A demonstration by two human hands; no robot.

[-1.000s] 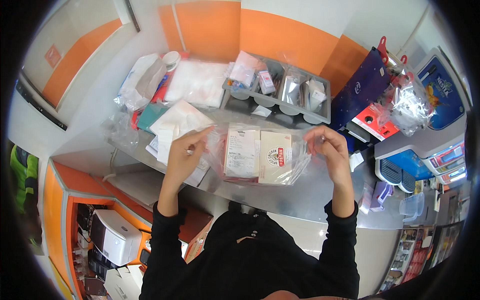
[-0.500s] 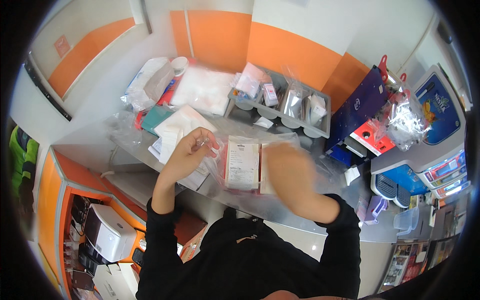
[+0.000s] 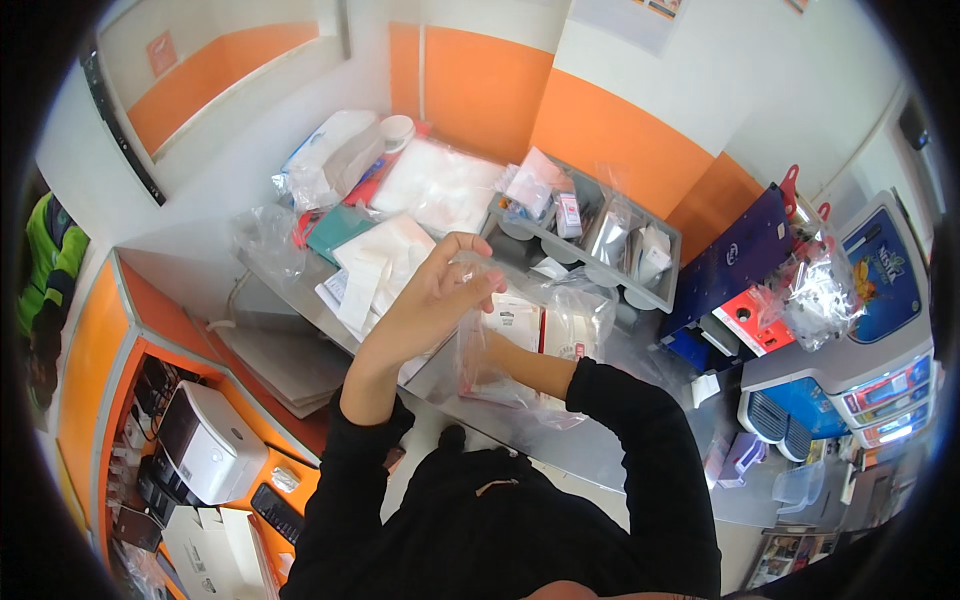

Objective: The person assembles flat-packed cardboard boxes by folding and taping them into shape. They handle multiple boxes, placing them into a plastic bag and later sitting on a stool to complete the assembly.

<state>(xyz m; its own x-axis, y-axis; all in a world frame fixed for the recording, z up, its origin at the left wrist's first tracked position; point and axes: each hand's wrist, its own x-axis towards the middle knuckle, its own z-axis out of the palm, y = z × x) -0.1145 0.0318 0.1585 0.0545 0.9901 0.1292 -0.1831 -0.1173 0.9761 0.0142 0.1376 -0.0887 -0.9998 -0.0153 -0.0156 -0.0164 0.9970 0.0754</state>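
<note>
A clear plastic bag point(image 3: 590, 300) lies at the table's near edge, around red-and-white boxes point(image 3: 570, 335). A printed paper slip point(image 3: 516, 316) rests on the left part of the boxes. My left hand point(image 3: 430, 300) is raised at the bag's left side, its fingers curled and pinching the clear plastic. My right hand point(image 3: 495, 360) reaches leftward across the near side of the boxes. Its fingers are hidden by the plastic and my left hand, so their grip does not show.
Behind the bag stands a grey divided organizer point(image 3: 655, 297) with packets. White papers point(image 3: 375, 265) and a stack of white sheets point(image 3: 440, 185) lie to the left. A blue box file point(image 3: 725, 255) and a drink dispenser point(image 3: 870, 345) stand right. A white printer point(image 3: 215, 440) sits lower left.
My right hand has gone from above the boxes' right side to their near left. My left hand has moved right and up, over the bag's left side. The whole view has shifted slightly.
</note>
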